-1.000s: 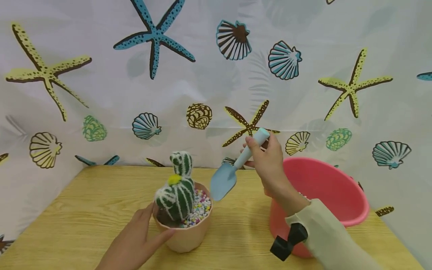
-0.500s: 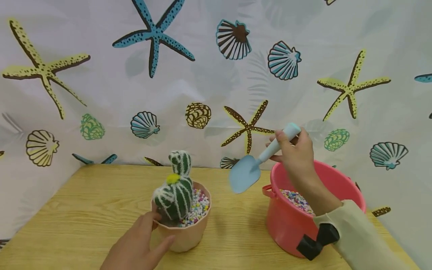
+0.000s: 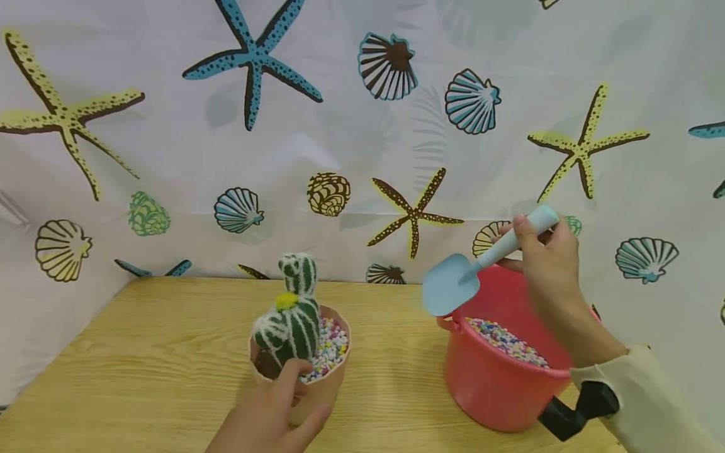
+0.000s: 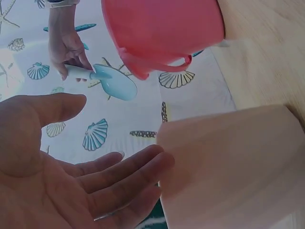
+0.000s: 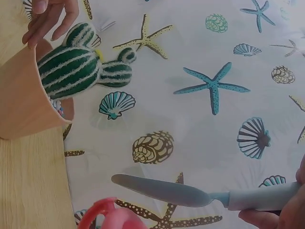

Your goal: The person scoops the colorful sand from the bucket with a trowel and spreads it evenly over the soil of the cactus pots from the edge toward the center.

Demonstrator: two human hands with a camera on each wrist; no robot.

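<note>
My right hand (image 3: pixel 549 264) grips the pale handle of a light blue garden trowel (image 3: pixel 451 284), held up over the left side of a red bucket (image 3: pixel 487 390). The blade points left and down; seen nearly edge-on in the right wrist view, the trowel (image 5: pixel 162 191) shows no load on it. Colourful pebbles (image 3: pixel 504 341) lie inside the bucket. My left hand (image 3: pixel 272 409) is at the near rim of a peach flower pot (image 3: pixel 334 384), fingers loosely extended, fingertips right at the rim in the left wrist view. A green knitted cactus (image 3: pixel 297 327) stands in the pot beside multicoloured pebbles (image 3: pixel 330 346).
A wooden table (image 3: pixel 141 365) carries the pot and the bucket, with a gap between them. Behind it hangs a white cloth (image 3: pixel 340 126) printed with starfish and shells. A small handle (image 3: pixel 449 324) sticks out from the bucket's left side.
My right hand has moved right with the trowel, from beside the pot to over the bucket. My left hand has shifted right, from the pot's left side to its near rim.
</note>
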